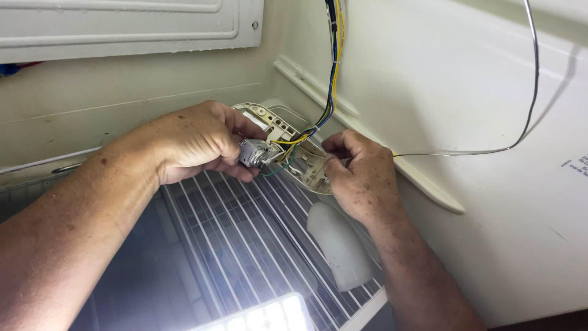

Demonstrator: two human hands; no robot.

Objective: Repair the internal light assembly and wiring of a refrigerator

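Observation:
My left hand (195, 141) grips a small silver metal thermostat block (256, 153) inside a white fridge cabinet. A bundle of yellow, blue, black and green wires (332, 73) hangs from above and runs into that block. My right hand (358, 175) pinches at the wire ends beside the block, over a cream plastic housing (278, 125) that lies tilted against the side wall. A thin bare metal tube (531, 92) curves from behind my right hand along the wall and up.
A white wire shelf (245, 239) spans below the hands. A white plastic cover (340, 245) lies on it under my right wrist. A bright lamp (263, 315) shines at the bottom edge. A moulded rail (429, 184) runs along the right wall.

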